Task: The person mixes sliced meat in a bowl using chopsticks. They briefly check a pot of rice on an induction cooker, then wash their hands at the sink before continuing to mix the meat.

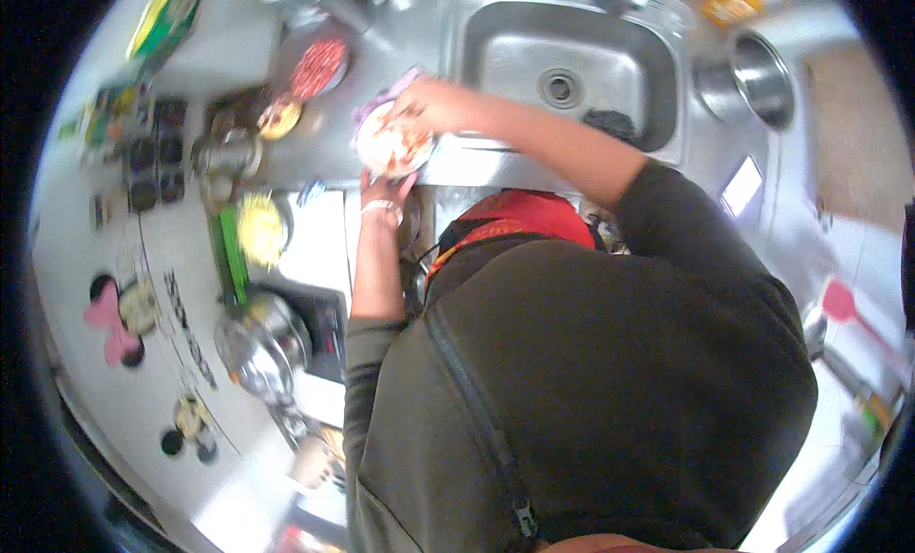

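Note:
A round white dish (389,149) with orange-white food pieces stands at the counter's front edge, beside the sink. My left hand (384,188), with a bracelet at the wrist, holds the dish's near rim. Over the dish's far side is my right hand (422,104), its fingers bunched down at the food; blur hides whether they pinch a piece. A purple cloth or bag (364,113) lies against the dish's far left side. Further back are a bowl of red chopped food (318,68) and a small dish of mixed pieces (279,118).
The steel sink (486,53) holds a dark scrubber (609,124). A steel pot (768,78) and a lit phone (742,186) are at right. At left are a bowl of yellow shreds (262,229), a green board or tray (232,256) and a lidded pot (261,342) on a hob.

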`<move>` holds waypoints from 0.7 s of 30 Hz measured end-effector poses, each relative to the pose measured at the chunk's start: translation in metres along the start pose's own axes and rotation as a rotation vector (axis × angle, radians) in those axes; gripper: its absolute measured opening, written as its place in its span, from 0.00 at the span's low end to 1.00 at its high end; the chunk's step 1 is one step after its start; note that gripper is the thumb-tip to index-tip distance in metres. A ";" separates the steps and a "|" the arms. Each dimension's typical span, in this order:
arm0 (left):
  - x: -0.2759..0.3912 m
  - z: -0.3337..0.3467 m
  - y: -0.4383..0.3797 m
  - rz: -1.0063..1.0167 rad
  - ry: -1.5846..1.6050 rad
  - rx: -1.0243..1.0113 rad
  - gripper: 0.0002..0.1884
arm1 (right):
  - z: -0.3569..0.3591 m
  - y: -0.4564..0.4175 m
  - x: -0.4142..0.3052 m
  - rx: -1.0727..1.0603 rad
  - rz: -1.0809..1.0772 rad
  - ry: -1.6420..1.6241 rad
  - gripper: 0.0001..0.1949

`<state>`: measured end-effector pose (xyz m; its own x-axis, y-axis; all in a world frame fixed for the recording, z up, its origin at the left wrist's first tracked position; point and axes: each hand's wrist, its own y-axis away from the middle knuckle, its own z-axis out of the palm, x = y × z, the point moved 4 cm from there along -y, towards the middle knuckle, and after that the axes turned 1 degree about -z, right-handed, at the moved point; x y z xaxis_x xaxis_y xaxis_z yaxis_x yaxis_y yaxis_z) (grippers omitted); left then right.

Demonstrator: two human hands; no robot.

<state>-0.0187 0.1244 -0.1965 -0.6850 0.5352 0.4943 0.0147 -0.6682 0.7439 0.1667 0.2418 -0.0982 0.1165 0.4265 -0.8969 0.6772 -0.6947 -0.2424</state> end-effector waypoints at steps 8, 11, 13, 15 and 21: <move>-0.001 0.021 0.006 0.085 -0.071 0.200 0.37 | 0.008 0.025 -0.030 -0.239 0.081 0.142 0.13; -0.002 0.020 0.006 0.095 -0.064 0.208 0.36 | -0.010 0.017 -0.025 -0.121 0.239 0.022 0.15; -0.002 0.022 0.010 0.094 -0.056 0.230 0.36 | -0.028 0.008 -0.052 -0.097 0.176 0.067 0.12; 0.000 0.026 0.014 0.099 -0.071 0.246 0.36 | -0.038 -0.002 -0.048 -0.115 0.035 0.027 0.12; 0.000 0.029 0.015 0.095 -0.052 0.212 0.37 | -0.052 -0.004 -0.023 -0.272 0.108 0.236 0.12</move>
<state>0.0021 0.1294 -0.1724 -0.6350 0.5044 0.5851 0.2335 -0.5966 0.7678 0.1995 0.2649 -0.0573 0.3407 0.5024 -0.7947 0.8161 -0.5778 -0.0154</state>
